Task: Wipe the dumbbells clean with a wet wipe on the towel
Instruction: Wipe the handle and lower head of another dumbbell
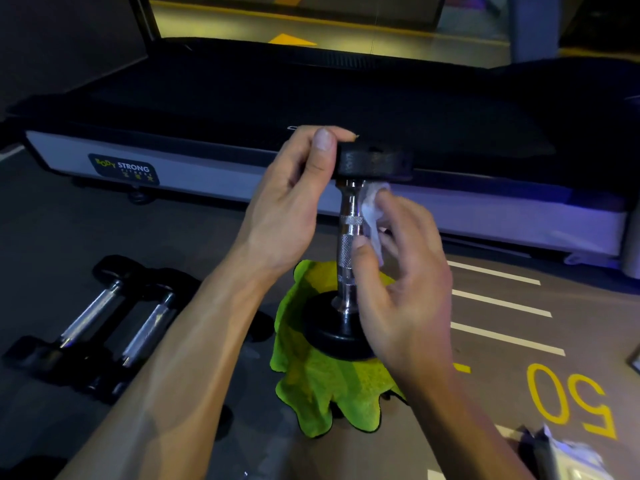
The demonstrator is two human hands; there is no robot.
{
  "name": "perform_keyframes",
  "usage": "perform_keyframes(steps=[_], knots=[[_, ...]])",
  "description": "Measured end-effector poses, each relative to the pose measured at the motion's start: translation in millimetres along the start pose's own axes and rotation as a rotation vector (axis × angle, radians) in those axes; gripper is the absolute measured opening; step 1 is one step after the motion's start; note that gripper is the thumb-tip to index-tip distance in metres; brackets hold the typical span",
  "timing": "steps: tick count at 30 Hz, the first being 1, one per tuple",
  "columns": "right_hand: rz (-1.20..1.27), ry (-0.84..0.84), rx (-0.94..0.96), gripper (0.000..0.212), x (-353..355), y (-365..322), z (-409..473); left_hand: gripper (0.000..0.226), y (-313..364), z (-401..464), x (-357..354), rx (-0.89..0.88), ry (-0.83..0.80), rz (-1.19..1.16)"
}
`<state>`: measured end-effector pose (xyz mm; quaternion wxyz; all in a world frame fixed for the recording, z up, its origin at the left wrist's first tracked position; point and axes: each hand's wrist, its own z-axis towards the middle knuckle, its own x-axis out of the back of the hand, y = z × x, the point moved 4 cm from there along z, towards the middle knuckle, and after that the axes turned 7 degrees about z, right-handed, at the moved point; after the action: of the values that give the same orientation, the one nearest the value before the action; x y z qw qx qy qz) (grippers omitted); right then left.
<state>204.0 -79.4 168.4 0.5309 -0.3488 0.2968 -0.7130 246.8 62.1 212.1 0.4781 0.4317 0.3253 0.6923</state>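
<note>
A dumbbell [350,216] with black ends and a chrome handle stands upright on a green towel [322,386] on the floor. My left hand [294,199] grips the rim of its top black end between thumb and fingers. My right hand [401,268] holds a white wet wipe [372,209] against the right side of the chrome handle, thumb on the knurled part. Two more dumbbells [104,320] lie side by side on the floor to the left.
A treadmill [207,157] with a "Body Strong" label runs across the floor just behind the towel. White stripes and a yellow "50" [571,400] mark the floor at right. A wipe packet [568,455] lies at the bottom right.
</note>
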Motion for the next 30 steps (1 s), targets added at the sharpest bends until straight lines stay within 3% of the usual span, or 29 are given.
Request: perform_keyframes(steps=[4, 9, 15, 21, 30], knots=[[-0.303, -0.104, 0.291, 0.043, -7.9, -15.6, -1.8, 0.035, 3.8, -0.1, -4.2, 0.018, -0.018, -0.02], [-0.494, -0.169, 0.258, 0.043, -6.3, -13.5, 0.0, 0.038, 2.5, 0.5, -1.9, 0.014, -0.009, -0.005], [-0.45, -0.292, 0.189, 0.027, 0.2, -3.9, -36.0, 0.036, -1.5, 3.0, -1.6, 0.016, 0.005, -0.008], [-0.452, -0.227, 0.187, 0.029, -0.6, -14.5, 14.3, 0.036, 0.4, 1.6, -1.9, 0.014, -0.038, 0.009], [-0.352, -0.321, 0.15, 0.017, 10.0, -3.0, -10.7, 0.034, 0.3, -0.2, -1.5, -0.002, 0.008, -0.004]])
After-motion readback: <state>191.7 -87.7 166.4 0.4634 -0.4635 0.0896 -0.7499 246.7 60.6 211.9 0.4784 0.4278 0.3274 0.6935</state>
